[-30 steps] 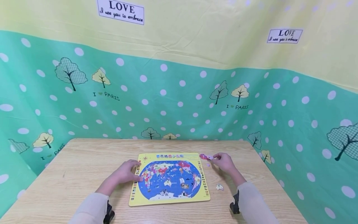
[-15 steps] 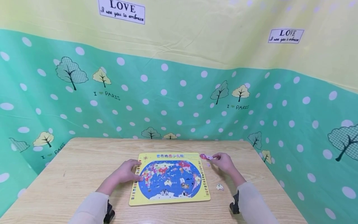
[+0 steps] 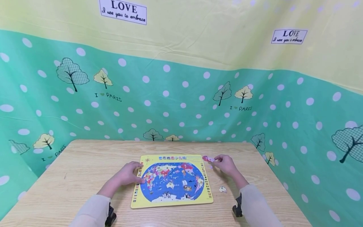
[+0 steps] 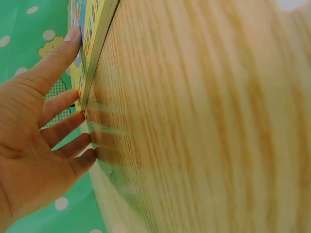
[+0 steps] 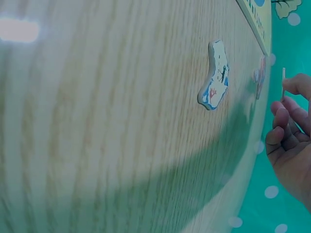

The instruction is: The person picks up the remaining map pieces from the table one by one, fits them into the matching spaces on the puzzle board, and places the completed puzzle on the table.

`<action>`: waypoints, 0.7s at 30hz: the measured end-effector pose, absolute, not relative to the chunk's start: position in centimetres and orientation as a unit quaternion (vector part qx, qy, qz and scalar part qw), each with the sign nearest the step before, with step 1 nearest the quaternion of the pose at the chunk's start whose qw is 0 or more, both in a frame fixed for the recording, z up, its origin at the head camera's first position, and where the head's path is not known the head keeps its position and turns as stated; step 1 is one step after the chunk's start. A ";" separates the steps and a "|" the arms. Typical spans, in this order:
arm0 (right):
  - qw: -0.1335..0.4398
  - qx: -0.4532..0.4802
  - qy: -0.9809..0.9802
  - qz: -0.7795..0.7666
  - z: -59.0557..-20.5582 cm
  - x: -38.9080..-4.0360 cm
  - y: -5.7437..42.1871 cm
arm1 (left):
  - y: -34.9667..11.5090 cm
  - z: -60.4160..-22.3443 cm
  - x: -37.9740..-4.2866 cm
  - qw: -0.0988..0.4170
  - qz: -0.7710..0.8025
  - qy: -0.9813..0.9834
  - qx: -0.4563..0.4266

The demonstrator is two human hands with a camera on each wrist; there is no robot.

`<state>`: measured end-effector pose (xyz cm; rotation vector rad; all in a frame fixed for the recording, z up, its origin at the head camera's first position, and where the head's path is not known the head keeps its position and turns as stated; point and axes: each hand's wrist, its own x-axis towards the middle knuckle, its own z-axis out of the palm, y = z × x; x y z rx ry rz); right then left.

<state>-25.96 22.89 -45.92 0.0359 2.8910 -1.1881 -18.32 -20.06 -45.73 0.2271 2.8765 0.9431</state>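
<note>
A yellow-bordered world map puzzle board (image 3: 173,205) lies on the table between the hands in the head view. The left hand (image 3: 129,173) rests at its left edge, thumb on the printed face; the left wrist view has its relaxed fingers (image 4: 63,130) along the side. Beyond the board's upper right corner, the right hand (image 3: 227,164) pinches a thin puzzle piece (image 5: 284,80) between thumb and finger, seen edge-on in the right wrist view. Close by lies a red and pink puzzle piece (image 3: 208,158), partly covered by the fingers in the head view.
A white puzzle piece (image 3: 222,189) lies on the wooden table (image 3: 85,176) right of the board. Behind the table hangs a green and yellow curtain (image 3: 158,104) with dots and trees, which also closes off both sides.
The right fingers have shifted slightly left over the red and pink piece. The left hand and the board stay in place.
</note>
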 end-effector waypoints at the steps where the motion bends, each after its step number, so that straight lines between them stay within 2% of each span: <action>1: 0.008 0.009 0.925 -0.380 -45.9 -25.9 22.9 | -20.0 -45.7 -18.3 0.053 0.310 0.946 0.075; 21: 0.010 0.004 0.926 -0.377 -46.1 -25.9 22.6 | -20.1 -46.0 -18.4 0.055 0.315 0.945 0.069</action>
